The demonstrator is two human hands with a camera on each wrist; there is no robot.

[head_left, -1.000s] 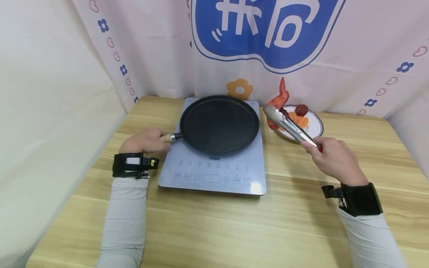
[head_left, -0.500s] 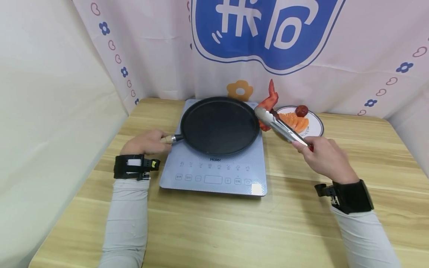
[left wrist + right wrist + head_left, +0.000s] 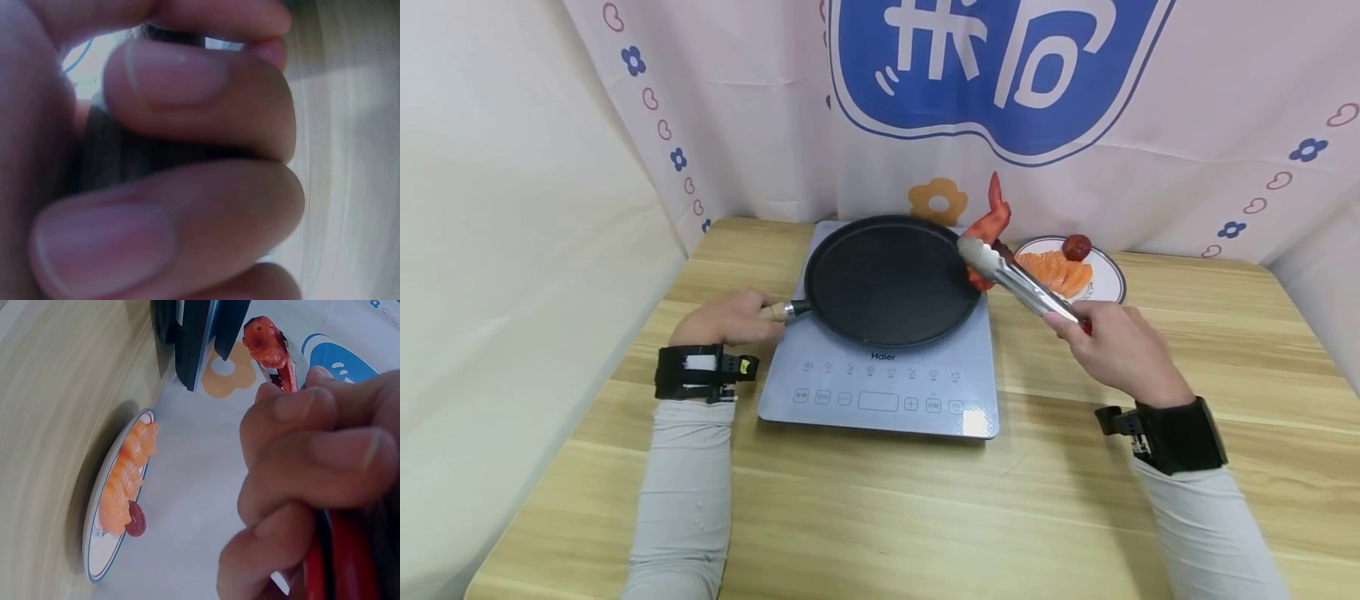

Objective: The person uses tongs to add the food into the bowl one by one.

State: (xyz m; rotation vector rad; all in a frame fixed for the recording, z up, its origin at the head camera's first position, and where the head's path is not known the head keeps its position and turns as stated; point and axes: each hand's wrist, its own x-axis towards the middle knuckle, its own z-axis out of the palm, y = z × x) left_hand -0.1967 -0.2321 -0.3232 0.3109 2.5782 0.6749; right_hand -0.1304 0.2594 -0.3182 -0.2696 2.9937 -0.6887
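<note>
My left hand [image 3: 726,318] grips the wooden handle [image 3: 772,312] of a round black flat pan [image 3: 891,279]; in the left wrist view its curled fingers [image 3: 169,225] fill most of the picture. The pan sits on a pale blue-grey induction cooker [image 3: 880,392]. My right hand [image 3: 1116,346] holds metal tongs [image 3: 1022,283] with red grips [image 3: 350,556]. Pinched in the tongs' tips is a red-brown chicken wing [image 3: 988,225], its pointed end upward, overlapping the pan's right rim in the head view. In the right wrist view the wing [image 3: 269,344] shows beyond my fingers.
Right of the cooker, a white plate [image 3: 1108,287] holds orange salmon slices [image 3: 1056,271] and a dark red round piece [image 3: 1077,247]. A printed curtain [image 3: 760,125] hangs right behind the wooden table [image 3: 880,517], and a white wall [image 3: 512,208] stands at the left.
My right hand, the tongs and the chicken wing have moved left, from over the plate to the pan's right rim. My left hand stays on the pan handle.
</note>
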